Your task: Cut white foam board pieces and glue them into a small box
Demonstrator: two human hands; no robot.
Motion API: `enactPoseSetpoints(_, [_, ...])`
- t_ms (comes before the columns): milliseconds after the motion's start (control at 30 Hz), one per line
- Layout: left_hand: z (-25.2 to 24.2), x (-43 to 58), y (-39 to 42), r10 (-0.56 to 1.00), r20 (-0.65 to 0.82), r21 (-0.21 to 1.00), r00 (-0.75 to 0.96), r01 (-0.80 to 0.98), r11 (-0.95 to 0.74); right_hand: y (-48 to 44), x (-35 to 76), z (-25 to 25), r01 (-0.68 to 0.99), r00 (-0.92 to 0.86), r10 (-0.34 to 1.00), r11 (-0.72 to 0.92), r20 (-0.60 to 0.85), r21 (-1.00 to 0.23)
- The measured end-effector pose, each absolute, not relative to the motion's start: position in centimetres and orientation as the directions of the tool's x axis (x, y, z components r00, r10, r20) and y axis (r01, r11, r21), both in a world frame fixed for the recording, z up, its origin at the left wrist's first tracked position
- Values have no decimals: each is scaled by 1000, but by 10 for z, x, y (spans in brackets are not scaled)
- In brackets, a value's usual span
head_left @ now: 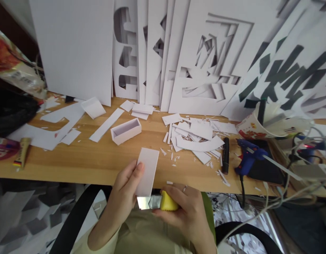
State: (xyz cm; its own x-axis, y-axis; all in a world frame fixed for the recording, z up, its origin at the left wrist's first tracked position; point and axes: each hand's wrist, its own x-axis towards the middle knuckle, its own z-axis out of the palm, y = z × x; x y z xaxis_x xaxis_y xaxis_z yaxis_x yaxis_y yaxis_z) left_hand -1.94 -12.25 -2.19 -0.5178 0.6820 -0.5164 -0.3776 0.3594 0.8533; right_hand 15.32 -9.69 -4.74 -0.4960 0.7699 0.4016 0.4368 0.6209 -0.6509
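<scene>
My left hand [127, 188] grips a small white rectangular board piece [148, 167], thumb on its face, just in front of the table edge. In my right hand [185, 206] is a yellow utility knife [169, 201], its wide metal blade pointing left. The blade lies at the lower end of the board piece; whether it touches the board I cannot tell. Behind my hands an open white box [126, 131] made of board rests on the table, near a white strip [106, 124] and several small flat pieces [143, 109].
White scraps [200, 135] are heaped right of centre beside a black marker [225, 156]. A blue glue gun [248, 155] with cables lies further right, below a paper bucket [258, 121]. Large cut-out boards [176, 88] lean along the back. A small tube [22, 151] lies at left.
</scene>
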Motion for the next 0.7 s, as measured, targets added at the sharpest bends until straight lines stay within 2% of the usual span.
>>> enactPoseSetpoints(100, [-22,-20,-123,686,-545,830,-481,-421,365,-95,153,-48,426,-502,766,623,402,-656])
enactPoseSetpoints(267, [-20,-23,-127,760,-566,781,-319,-502,371,-89,152,-49,432,-536,739,656,409,-619])
enactPoseSetpoints(500, [-15,-23,-123,691,-614,765,-382,-504,401,-86,151,-48,452,-523,731,674,439,-584])
enactPoseSetpoints(700, [-11,-21,-128,688,-611,781,-390,-439,445,-67,175,-51,597,-380,792,605,478,-528])
